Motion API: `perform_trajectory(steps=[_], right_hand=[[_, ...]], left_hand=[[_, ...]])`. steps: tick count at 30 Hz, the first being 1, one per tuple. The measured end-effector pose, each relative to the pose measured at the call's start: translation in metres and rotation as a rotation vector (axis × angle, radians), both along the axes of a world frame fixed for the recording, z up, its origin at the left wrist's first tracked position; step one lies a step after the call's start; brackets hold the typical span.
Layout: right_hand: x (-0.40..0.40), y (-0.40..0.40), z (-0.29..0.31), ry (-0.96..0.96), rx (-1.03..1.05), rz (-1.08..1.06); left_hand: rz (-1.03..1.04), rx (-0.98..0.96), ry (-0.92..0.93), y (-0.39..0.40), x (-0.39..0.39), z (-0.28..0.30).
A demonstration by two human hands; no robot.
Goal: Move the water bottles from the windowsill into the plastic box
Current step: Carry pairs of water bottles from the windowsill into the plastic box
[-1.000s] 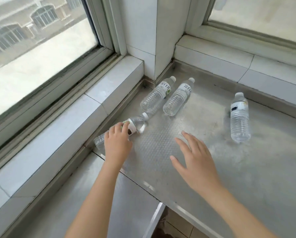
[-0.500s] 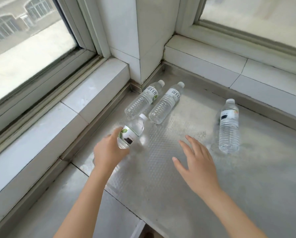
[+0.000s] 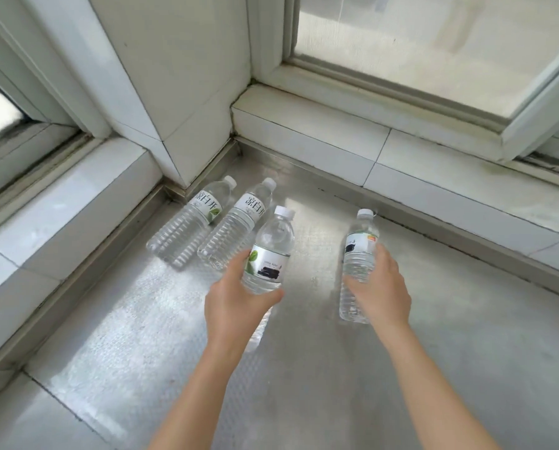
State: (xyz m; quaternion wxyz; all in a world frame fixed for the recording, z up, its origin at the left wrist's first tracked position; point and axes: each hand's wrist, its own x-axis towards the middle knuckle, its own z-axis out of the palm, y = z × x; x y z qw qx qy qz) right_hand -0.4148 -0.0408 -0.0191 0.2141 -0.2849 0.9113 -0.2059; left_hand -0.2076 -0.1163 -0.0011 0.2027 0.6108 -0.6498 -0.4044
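My left hand [image 3: 236, 306] grips a clear water bottle [image 3: 270, 251] with a white cap and a leaf label, held off the metal sill [image 3: 304, 368], cap pointing away. My right hand [image 3: 380, 292] is wrapped over a second bottle [image 3: 359, 248] that lies on the sill, cap away from me. Two more bottles lie side by side by the corner pillar, one at the left [image 3: 190, 222] and one just right of it [image 3: 236, 222]. No plastic box is in view.
A white tiled ledge [image 3: 401, 170] and window frames border the sill at the back and on the left. A white corner pillar [image 3: 174, 92] stands behind the two lying bottles. The sill's embossed metal stretches toward me between my arms.
My left hand has lifted its bottle off the sill and carried it right. My right hand has moved from hovering open onto the right bottle and closed on it.
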Motion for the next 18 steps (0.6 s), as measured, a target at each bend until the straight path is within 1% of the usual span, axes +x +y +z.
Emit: perform_trajectory(steps=[3, 5, 8, 12, 15, 18], right_hand=[[-0.016, -0.009, -0.011, -0.252, -0.115, -0.178], [-0.024, -0.011, -0.018, -0.362, -0.184, -0.266], [-0.033, -0.013, -0.023, -0.413, -0.225, -0.283], [-0.040, -0.011, -0.023, -0.552, -0.298, -0.331], [-0.030, -0.001, -0.017, -0.548, -0.321, -0.292], [-0.013, 0.008, -0.003, -0.562, -0.400, -0.242]], left_hand=[[0.019, 0.013, -0.008, -0.001, -0.005, -0.001], [0.043, 0.027, -0.006, -0.001, -0.004, -0.001], [0.080, 0.060, 0.038, -0.001, -0.001, 0.000], [0.122, 0.090, 0.075, -0.001, 0.006, 0.003], [0.128, 0.111, 0.120, 0.001, 0.014, 0.011], [0.118, 0.117, 0.179, 0.004, 0.018, 0.023]])
